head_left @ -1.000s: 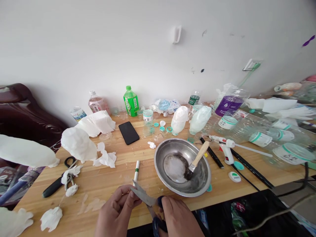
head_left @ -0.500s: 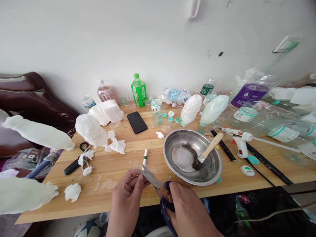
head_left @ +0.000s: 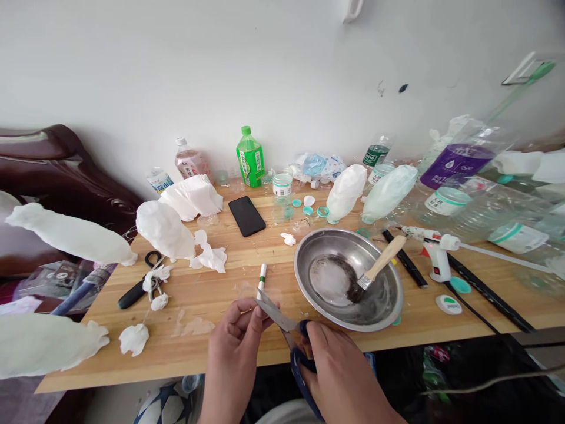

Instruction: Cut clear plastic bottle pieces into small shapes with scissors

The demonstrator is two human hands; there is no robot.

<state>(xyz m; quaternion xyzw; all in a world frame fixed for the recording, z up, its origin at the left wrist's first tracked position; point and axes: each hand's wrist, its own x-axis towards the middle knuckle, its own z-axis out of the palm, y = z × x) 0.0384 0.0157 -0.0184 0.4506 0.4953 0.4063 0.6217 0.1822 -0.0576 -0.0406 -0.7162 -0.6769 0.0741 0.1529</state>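
Note:
My right hand (head_left: 338,371) grips the dark blue handles of a pair of scissors (head_left: 279,318) over the table's front edge. The blades point left, their tips at the fingers of my left hand (head_left: 241,344). Those fingers are pinched together; whatever sits between them is too small or hidden to name. Just beyond the blades a white marker with a green band (head_left: 262,278) lies on the table. To the right of it stands a steel bowl (head_left: 304,294) with a wooden-handled brush (head_left: 382,262) resting inside.
White paper-covered shapes (head_left: 163,229) and a tissue stack (head_left: 194,197) are on the left. A black phone (head_left: 247,216) lies mid-table, behind it a green bottle (head_left: 250,158). Rightward are a glue gun (head_left: 436,253), cut clear bottles and a purple-labelled bottle (head_left: 457,162).
The view has shifted slightly, so things on the table sit a little to the right. Both hands and the scissors keep nearly the same pose.

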